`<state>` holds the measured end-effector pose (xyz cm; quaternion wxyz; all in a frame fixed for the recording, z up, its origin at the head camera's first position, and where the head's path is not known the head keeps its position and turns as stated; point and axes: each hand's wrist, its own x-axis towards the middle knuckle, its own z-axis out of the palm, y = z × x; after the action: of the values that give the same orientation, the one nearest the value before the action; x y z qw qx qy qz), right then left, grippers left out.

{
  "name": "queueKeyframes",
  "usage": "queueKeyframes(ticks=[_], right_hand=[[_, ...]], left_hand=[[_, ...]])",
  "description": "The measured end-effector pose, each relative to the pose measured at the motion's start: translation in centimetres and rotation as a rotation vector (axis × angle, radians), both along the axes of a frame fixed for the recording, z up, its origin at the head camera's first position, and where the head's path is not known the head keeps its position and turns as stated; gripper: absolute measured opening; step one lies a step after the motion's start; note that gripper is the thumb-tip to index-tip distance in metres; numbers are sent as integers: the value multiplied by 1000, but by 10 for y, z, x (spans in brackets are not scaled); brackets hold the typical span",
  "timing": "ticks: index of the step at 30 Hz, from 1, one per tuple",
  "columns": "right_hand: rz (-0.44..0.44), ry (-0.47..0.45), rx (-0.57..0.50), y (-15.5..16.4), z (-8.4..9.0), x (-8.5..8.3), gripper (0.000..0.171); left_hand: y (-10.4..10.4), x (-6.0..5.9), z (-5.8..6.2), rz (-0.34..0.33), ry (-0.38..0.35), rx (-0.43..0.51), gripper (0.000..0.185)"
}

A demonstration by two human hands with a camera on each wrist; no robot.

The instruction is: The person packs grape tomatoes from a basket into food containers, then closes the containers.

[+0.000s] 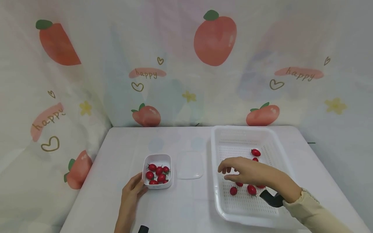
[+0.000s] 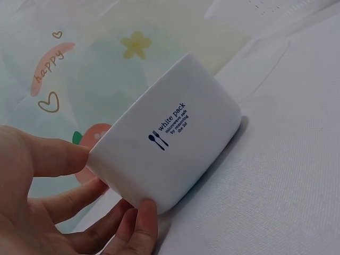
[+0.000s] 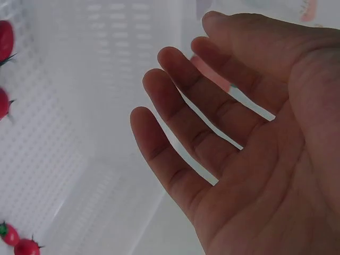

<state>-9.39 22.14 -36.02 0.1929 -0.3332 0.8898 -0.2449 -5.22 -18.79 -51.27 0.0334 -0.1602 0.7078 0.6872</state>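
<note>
A fruit-print cloth [image 1: 175, 42] rises behind the white table [image 1: 180, 207] as you work with both bare hands. On your right stands the white perforated basket [image 1: 233, 152], its long side running away from you.

Your right hand [image 1: 247, 170] hangs over that basket, palm empty, fingers parted and gently bent; the right wrist view shows nothing between them. Your left hand [image 1: 132, 189] grips the left side of the small white box [image 1: 155, 186], fingers at its rim and its lower edge.

Between box and basket lies a flat clear lid [image 1: 189, 166], apart from your fingers.

The loose red tomatoes lie in the basket, well within your right hand's side and far from your left. The relation to judge by: from your right fingertips, the nearest tomato [image 1: 233, 191] sits on the near side and slightly rightward; its long axis is hard to read. Just right of it, an oval tomato [image 1: 252, 190] has its long axis pointing roughly toward you. A farther tomato [image 1: 255, 152], beyond your knuckles, lies more crosswise. Your hand hides part of the group. More tomatoes [image 1: 161, 178] cluster inside the box.
</note>
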Motion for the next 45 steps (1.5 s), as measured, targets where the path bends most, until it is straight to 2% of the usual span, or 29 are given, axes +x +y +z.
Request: queueKeyframes(ticks=[10, 19, 24, 30, 35, 40, 45], right_hand=[[-42, -79, 54, 36, -8, 6, 16], [-63, -264, 28, 57, -34, 12, 15], [-43, -263, 41, 65, -42, 13, 13], [-79, -257, 113, 67, -45, 14, 14], [-87, -245, 128, 68, -46, 11, 16], [-145, -230, 176, 69, -47, 7, 19], [-219, -289, 232, 69, -50, 5, 20]], left_hand=[[2, -4, 2, -4, 10, 13, 47], [-3, 3, -2, -4, -46, 20, 50], [-2, 1, -1, -8, -51, 20, 52], [-2, -1, 1, -2, -62, 20, 52], [-2, -1, 1, 1, -51, 16, 51], [-1, -1, 0, 0, -31, 18, 50], [-2, 0, 0, -2, -39, 18, 51]])
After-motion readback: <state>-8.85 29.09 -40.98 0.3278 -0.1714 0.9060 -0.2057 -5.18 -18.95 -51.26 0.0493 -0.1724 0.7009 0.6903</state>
